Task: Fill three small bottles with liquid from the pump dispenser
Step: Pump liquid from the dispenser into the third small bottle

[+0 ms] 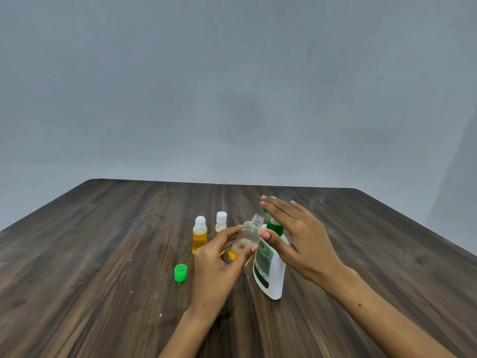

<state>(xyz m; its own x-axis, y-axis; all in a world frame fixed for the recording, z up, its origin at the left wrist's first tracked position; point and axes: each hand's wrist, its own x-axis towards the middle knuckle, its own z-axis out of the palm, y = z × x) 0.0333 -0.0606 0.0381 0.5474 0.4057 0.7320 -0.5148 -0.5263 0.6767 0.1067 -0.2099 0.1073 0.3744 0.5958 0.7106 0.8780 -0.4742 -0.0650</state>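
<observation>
Left hand (219, 257) gripping open bottle (247, 239), tilted toward pump dispenser (271, 264); right hand (296, 236) flat, fingers straight, over green pump head (275, 226).

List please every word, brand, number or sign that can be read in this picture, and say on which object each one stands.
No text can be read here.
Pump dispenser: its green and white label carries lines of print, too small and blurred to read.
Two capped small bottles: no label shows.
Open bottle in the left hand: no print shows.
Green cap on the table: no marking shows.
</observation>
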